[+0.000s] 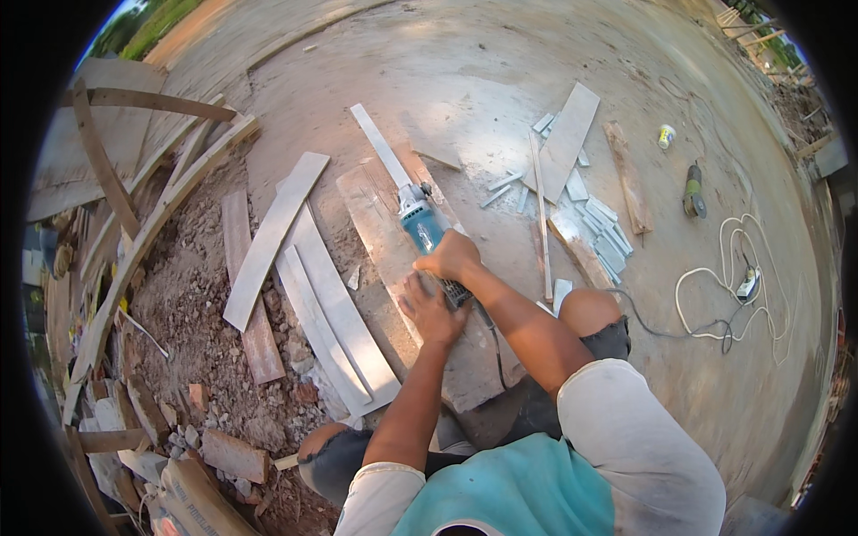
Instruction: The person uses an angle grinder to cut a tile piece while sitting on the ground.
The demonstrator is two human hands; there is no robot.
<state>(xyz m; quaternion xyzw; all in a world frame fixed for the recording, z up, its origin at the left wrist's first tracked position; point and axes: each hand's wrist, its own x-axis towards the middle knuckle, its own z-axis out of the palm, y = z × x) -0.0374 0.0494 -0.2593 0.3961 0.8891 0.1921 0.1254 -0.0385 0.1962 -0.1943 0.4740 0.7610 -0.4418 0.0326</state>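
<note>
My right hand (452, 256) is wrapped round the body of a blue angle grinder (422, 228). Close to its dark rear end, my left hand (433, 314) is set with the thumb and fingers around the back of the tool; part of the grip is hidden. The grinder's metal head lies at the near end of a narrow pale tile strip (380, 146). Whether the disc touches the strip cannot be made out. Under the grinder runs a wide, dusty wooden plank (371, 201). A dark cord trails from the tool's rear toward my legs.
Long pale tile pieces (277, 239) lie left, beside rubble (201, 295) and a wooden frame (165, 196). To the right are a tile slab (572, 134), cut strips (606, 228), a second grinder (694, 190), a small white tub (667, 137) and a coiled white cord (684, 290).
</note>
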